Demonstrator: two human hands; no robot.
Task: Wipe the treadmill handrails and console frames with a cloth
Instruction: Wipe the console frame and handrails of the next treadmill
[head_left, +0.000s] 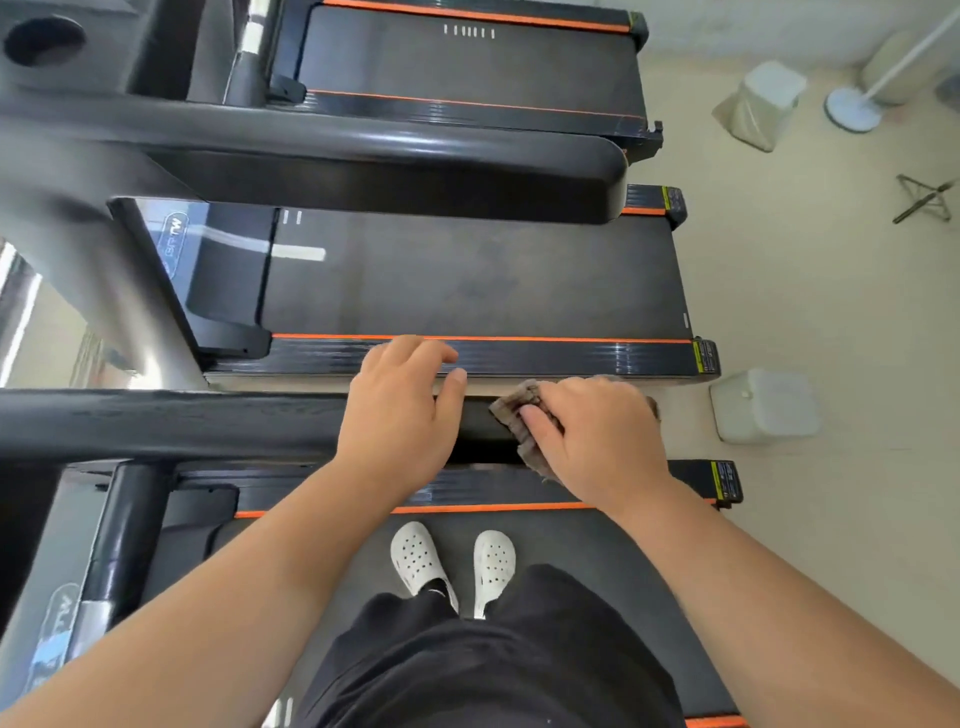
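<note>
A brown-grey cloth is showing against a black handrail — orange stripes are edging the dark grey treadmill belts, white hole-dotted clogs are contrasting with black trousers, and a pale beige floor is spreading at right.

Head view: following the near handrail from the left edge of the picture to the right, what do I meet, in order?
Bare handrail → left hand resting on it → cloth → right hand holding the cloth → white bin past the handrail's end.
</note>
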